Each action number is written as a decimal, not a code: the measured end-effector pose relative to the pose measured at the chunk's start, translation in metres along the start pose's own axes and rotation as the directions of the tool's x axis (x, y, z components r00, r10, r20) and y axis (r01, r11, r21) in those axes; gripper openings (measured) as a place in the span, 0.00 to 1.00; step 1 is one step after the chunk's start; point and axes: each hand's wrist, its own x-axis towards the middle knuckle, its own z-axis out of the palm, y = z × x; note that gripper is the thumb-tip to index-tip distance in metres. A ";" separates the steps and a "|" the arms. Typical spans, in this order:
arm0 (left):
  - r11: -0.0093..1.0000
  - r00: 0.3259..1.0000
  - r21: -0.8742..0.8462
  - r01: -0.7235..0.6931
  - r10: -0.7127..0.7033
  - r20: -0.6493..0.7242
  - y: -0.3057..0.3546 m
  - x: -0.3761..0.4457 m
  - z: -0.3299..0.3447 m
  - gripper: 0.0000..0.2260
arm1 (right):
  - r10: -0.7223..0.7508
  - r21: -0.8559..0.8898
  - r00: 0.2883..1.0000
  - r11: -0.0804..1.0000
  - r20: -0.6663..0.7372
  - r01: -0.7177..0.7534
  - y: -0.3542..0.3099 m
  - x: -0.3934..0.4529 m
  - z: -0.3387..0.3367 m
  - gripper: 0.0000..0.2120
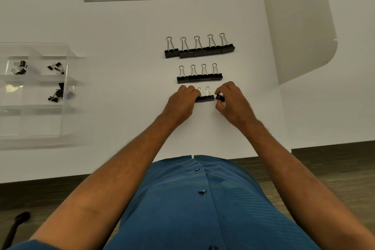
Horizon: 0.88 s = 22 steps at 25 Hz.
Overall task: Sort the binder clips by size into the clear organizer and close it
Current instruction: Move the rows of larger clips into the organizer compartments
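My left hand (183, 99) hid the near row's (205, 97) left end; organizer (30, 91) was blurred, cut off at frame edge.

I log: binder clips (199, 51), matt black bodies, shiny wire metal handles; organizer (34, 91), clear glossy plastic; counter (121, 46), smooth matt white; shirt (203, 199), blue cloth.

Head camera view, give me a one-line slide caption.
Both hands line up small binder clips on a white table.

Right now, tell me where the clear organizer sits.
In the head view, the clear organizer sits on the white table at the far left, well apart from the three rows of binder clips.
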 end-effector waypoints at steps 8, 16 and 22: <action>0.992 0.995 -0.084 0.098 -0.099 -0.009 0.004 0.004 -0.010 0.15 | -0.131 -0.109 0.989 0.985 0.063 0.138 -0.012 0.014 0.025 0.14; 0.994 0.998 -0.093 0.054 -0.049 0.049 0.023 0.019 -0.004 0.11 | -0.067 -0.013 0.995 0.998 0.076 0.068 -0.001 0.013 0.030 0.10; 0.998 0.995 -0.050 0.029 -0.023 0.100 0.015 0.020 0.000 0.07 | -0.005 0.035 0.993 0.999 0.117 0.000 -0.006 0.013 0.027 0.09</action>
